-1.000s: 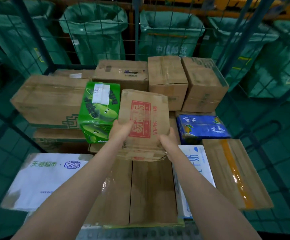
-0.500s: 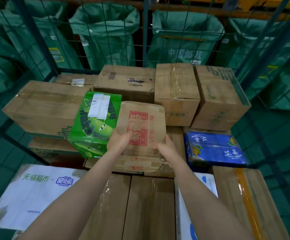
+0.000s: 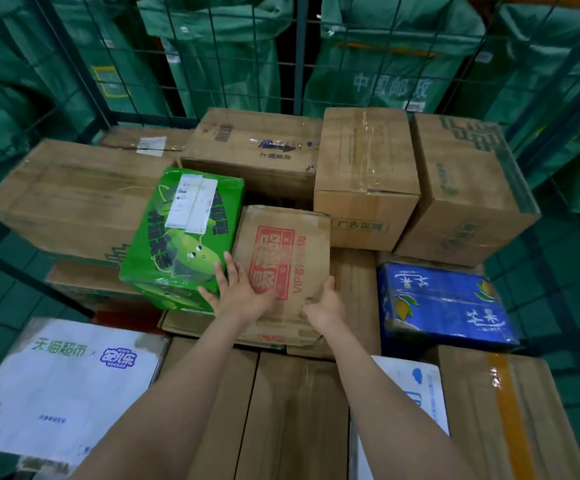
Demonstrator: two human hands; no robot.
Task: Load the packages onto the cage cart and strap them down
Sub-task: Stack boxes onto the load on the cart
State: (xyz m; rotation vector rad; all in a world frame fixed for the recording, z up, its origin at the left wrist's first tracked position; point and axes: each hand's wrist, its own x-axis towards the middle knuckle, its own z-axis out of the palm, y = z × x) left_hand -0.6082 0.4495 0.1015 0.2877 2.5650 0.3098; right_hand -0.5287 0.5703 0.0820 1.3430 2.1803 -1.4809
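A brown cardboard box with red print [image 3: 292, 247] lies flat in the middle of the loaded cage cart, between a green printed box [image 3: 181, 237] and the boxes to the right. My left hand [image 3: 240, 289] rests flat on its near left part with fingers spread. My right hand [image 3: 326, 303] holds its near right edge, thumb on top. A blue mango box [image 3: 444, 303] sits to the right. The wire cage wall [image 3: 302, 53] stands at the back.
Several brown cartons [image 3: 364, 174] fill the back row. A white supermarket box [image 3: 63, 386] lies near left, a long carton [image 3: 281, 417] under my arms, a yellow-taped carton [image 3: 510, 414] near right. Green mail sacks [image 3: 396, 50] hang beyond the cage.
The red-print box has moved away from me and down, from tilted in my hands to lying among the other boxes. My left hand has flattened on its top.
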